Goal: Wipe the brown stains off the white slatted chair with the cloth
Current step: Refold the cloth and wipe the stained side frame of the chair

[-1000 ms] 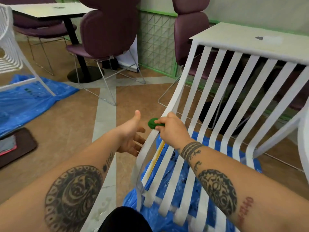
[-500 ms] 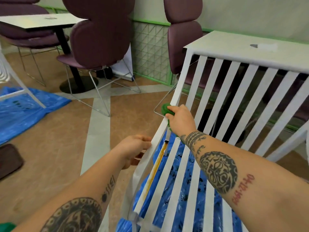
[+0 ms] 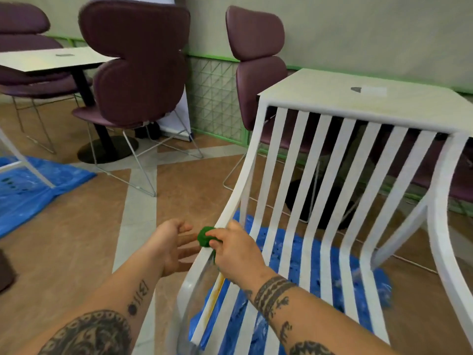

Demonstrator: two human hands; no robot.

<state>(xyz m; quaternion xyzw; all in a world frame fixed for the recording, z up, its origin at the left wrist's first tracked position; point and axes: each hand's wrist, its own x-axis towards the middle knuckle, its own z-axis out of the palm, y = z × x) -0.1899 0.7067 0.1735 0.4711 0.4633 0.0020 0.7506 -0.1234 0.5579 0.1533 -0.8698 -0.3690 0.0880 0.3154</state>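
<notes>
The white slatted chair [image 3: 340,180] stands in front of me with its back slats running down to the seat. My right hand [image 3: 236,252] grips a small bunched green cloth [image 3: 204,236] and holds it against the chair's left frame rail. A yellowish-brown stain [image 3: 216,293] runs down the slat just below that hand. My left hand [image 3: 170,243] hovers just left of the rail with its fingers spread, holding nothing.
A blue plastic sheet [image 3: 289,252] lies on the floor under the chair. A second blue sheet [image 3: 25,190] lies at the left under another white chair's leg. Purple chairs [image 3: 138,70] and white tables [image 3: 358,90] stand behind.
My left hand has let go of the chair's left rail and opened beside it. My right hand with the cloth has slid down the rail.
</notes>
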